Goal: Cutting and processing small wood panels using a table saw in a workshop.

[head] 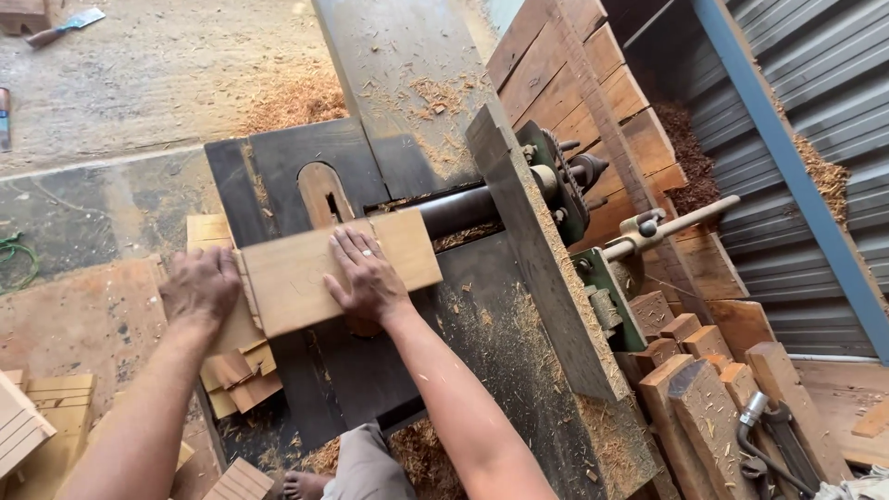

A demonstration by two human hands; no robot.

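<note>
A pale wooden board (pixel 306 278) lies flat across the dark metal table of a planing machine (pixel 370 370), its far end close to the round cutter shaft (pixel 458 211). My right hand (pixel 366 278) presses flat on top of the board, fingers spread. My left hand (pixel 199 285) grips the board's near left end from the side. A tall dark fence (pixel 537 268) runs along the right of the table. Sawdust is scattered over the table surface.
Stacked short wood pieces (pixel 239 375) sit below the table's left edge, and more blocks (pixel 694 380) are piled at the right beside a lever handle (pixel 671 225). Slatted wood pieces (pixel 28 417) lie at lower left. A corrugated metal wall (pixel 796 185) stands at right. A bare foot (pixel 301 483) shows below.
</note>
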